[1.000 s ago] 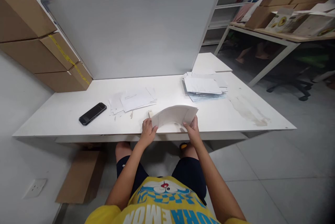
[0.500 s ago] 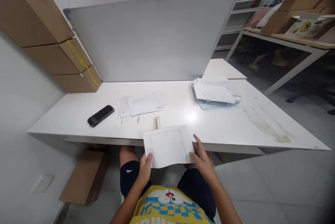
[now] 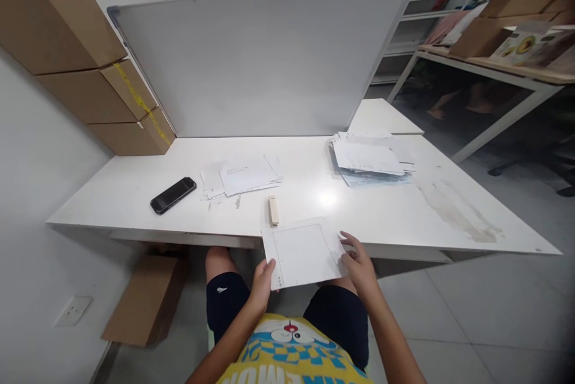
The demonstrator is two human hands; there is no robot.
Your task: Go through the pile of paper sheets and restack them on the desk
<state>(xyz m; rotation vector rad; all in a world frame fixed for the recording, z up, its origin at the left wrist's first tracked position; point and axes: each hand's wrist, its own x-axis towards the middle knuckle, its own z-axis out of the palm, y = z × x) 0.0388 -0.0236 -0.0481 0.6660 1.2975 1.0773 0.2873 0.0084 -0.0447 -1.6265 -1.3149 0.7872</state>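
Between my two hands is a white sheet of paper (image 3: pixel 308 255) with a thin line drawn like a frame on it. My left hand (image 3: pixel 261 282) pinches its lower left corner, thumb on top. At the right edge, my right hand (image 3: pixel 358 264) grips the paper between thumb and fingers, its index finger stretched forward. The sheet's far edge lies over the front edge of the white table (image 3: pixel 215 219). Just beyond it rests a small beige stapler-like block (image 3: pixel 274 211). Several loose papers (image 3: pixel 249 175) lie farther back.
A black phone (image 3: pixel 173 195) lies at the left. A thick stack of papers (image 3: pixel 371 156) sits at the back right. A whiteboard (image 3: pixel 265 66) stands along the far edge, beside stacked cardboard boxes (image 3: pixel 130 138). Another box (image 3: pixel 141 300) is under the table.
The paper has shifted to the right with both hands and turned a little. The beige block, partly covered before, now shows in full.
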